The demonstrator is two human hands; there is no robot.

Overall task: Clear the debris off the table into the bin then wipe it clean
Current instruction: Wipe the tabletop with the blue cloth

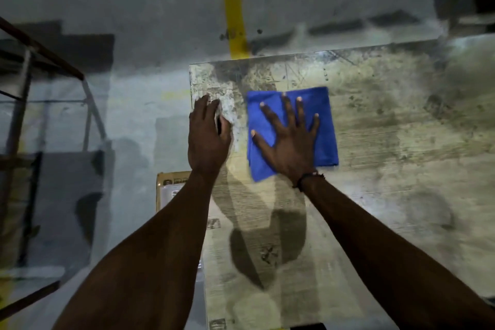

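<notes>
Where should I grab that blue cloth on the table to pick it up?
Take the folded blue cloth at its far right corner, coming from above. It lies flat on the worn table, the right hand spread across its middle, and that corner is bare, so a pinching grip there seems easiest.

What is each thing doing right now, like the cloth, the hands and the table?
Blue cloth: folded, lying flat on the table under the right hand.
Right hand: fingers spread, pressing flat on the cloth.
Left hand: resting at the table's left edge, fingers together.
Table: stained and smudged, no loose debris visible.
Cardboard box: beside the table's left edge, mostly hidden by the left arm.
</notes>
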